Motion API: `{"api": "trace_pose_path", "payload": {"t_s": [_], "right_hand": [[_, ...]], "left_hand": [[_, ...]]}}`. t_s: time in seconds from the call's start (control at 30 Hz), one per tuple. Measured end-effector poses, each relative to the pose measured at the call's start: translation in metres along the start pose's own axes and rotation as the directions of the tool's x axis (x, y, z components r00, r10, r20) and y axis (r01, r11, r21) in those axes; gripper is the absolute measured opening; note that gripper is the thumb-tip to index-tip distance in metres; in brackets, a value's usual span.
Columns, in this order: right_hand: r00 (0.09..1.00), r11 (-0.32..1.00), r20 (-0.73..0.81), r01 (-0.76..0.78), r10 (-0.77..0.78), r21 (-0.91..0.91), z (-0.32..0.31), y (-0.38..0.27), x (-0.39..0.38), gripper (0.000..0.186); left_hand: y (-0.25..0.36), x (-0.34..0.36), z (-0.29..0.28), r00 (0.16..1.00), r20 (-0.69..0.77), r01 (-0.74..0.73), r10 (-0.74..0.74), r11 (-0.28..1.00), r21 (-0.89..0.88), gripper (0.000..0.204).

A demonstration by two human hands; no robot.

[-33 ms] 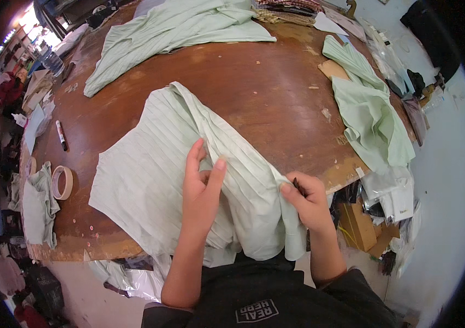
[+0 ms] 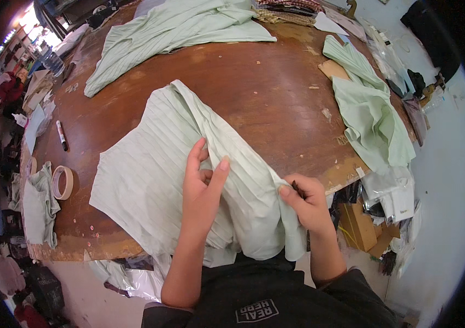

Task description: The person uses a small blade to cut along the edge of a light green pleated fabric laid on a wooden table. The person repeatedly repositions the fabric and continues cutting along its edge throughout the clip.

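A pale green pleated garment piece (image 2: pixel 134 169) lies spread over the near part of the wooden table, its near end hanging over the edge against my dark shirt. Its right side is folded over in a long band. My left hand (image 2: pixel 202 183) rests on the pleats beside this band, thumb and index finger apart, the other fingers partly curled. At the band's right end, my right hand (image 2: pixel 309 202) pinches the cloth between thumb and fingers. A small dark object (image 2: pixel 298 188), too hidden to name, is tucked in the fingers of that hand.
More pale green cloth lies at the table's far side (image 2: pixel 172 27) and right edge (image 2: pixel 369 115). A tape roll (image 2: pixel 62 182), a marker (image 2: pixel 61 135) and a folded grey-green cloth (image 2: pixel 40 208) are at left. Below the right edge stands a cardboard box (image 2: pixel 358 224) among plastic bags.
My left thumb has shifted very slightly to the right over the cloth, and the cloth's folded top has risen a touch. Otherwise the scene looks the same.
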State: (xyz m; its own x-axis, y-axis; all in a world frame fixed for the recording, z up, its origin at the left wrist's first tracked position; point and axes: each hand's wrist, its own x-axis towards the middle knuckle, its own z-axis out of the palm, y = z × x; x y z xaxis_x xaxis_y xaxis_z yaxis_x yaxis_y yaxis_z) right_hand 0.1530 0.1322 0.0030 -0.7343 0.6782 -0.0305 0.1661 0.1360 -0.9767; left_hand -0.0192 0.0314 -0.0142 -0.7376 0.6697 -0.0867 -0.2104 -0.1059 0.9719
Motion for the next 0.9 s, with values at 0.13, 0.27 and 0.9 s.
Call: {"api": "trace_pose_path", "payload": {"t_s": [0.13,0.27,0.9], "right_hand": [[0.981,0.967,0.022,0.195,-0.194,-0.163,0.005,-0.009,0.001,0.012],[0.911,0.850,-0.036,0.368,-0.411,-0.377,0.022,-0.017,-0.006,0.014],[0.838,0.815,0.020,0.535,-0.545,-0.222,0.075,0.004,-0.016,0.019]], "left_hand": [[0.004,-0.001,-0.006,1.000,0.003,-0.029,0.029,0.998,0.059,0.050],[0.017,-0.001,-0.018,0.979,-0.125,-0.158,0.158,0.987,0.007,0.043],[0.003,-0.033,-0.066,0.559,-0.274,-0.343,0.783,0.519,0.783,0.023]]}}
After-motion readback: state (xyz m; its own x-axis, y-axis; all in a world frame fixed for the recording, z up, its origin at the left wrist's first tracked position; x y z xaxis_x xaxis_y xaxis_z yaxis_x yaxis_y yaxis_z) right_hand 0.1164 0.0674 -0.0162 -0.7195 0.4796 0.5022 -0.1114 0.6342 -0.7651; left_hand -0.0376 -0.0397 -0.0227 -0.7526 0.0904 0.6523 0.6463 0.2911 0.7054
